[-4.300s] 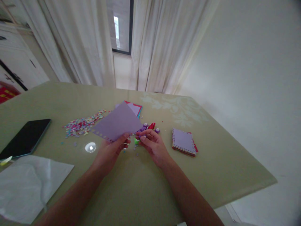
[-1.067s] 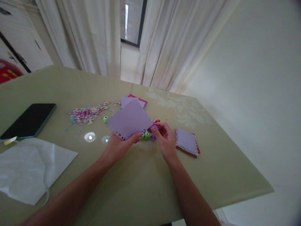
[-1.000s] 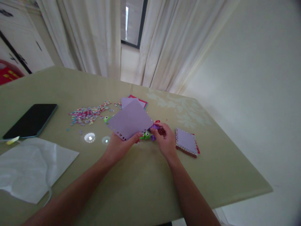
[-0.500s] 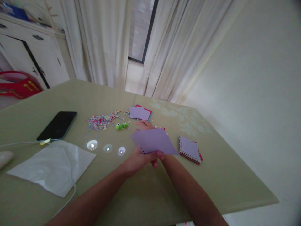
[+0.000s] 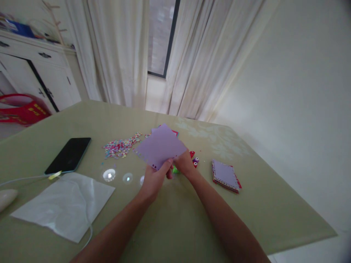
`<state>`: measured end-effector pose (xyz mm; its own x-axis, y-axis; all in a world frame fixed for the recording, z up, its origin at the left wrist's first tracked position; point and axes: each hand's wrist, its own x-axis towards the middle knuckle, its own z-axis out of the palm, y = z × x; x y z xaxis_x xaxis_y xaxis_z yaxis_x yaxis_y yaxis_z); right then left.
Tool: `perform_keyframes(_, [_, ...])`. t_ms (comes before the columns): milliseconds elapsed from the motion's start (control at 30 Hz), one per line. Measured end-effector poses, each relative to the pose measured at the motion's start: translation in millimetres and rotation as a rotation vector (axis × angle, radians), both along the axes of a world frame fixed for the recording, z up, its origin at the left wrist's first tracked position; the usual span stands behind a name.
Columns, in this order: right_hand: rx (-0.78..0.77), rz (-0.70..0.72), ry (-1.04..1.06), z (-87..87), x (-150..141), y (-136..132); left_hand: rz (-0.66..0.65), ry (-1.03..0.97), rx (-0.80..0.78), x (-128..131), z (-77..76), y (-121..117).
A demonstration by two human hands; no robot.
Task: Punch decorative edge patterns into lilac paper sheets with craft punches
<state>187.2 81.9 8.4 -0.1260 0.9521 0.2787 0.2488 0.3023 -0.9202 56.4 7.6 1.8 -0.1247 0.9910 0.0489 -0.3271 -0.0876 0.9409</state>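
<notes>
My left hand (image 5: 155,179) is closed on a square sheet of purple paper (image 5: 161,146), thumb on top near its lower corner. Small dark holes dot that edge. My right hand (image 5: 184,162) is wrapped round a small green hole punch (image 5: 176,170) at the paper's right-hand lower edge, with most of the punch hidden by the fingers. Just beyond that hand lie a red punch-like piece (image 5: 192,153) and a purple one with round white eyes (image 5: 195,160). The paper partly covers a pile of coloured sheets (image 5: 175,133) behind it.
A stack of hole-edged paper squares (image 5: 226,176) lies at the right. Left of my hands are scattered confetti pieces (image 5: 120,147), clear round discs (image 5: 109,175), a black phone (image 5: 68,155), a white sheet (image 5: 64,206) with a cable, and a white mouse (image 5: 7,199).
My right hand has come back from the far side of the paper and now holds a green hole punch at its edge. The paper has been raised and turned to the left.
</notes>
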Motion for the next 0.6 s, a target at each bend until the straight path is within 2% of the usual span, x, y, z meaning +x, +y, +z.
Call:
perform_keyframes(100, [0.042, -0.065, 0.057, -9.1, 29.2, -16.9, -0.003, 0.021, -0.006, 0.8, -3.9, -0.1])
perform_keyframes(200, [-0.100, -0.041, 0.280, -18.8, 45.3, -35.9, 0.004, 0.123, -0.004, 0.7, -7.1, -1.5])
perform_keyframes(367, [-0.346, 0.016, 0.580, -21.1, 38.4, -42.7, 0.054, 0.310, -0.036, -1.7, -4.3, -2.5])
perform_keyframes(467, [-0.438, 0.087, 0.639, -17.9, 34.3, -45.2, 0.092, 0.337, -0.072, -3.9, -2.9, -1.3])
perform_keyframes(600, [-0.467, 0.144, 0.640, -14.0, 32.3, -53.6, 0.140, 0.364, -0.086, -6.7, -4.4, 0.3])
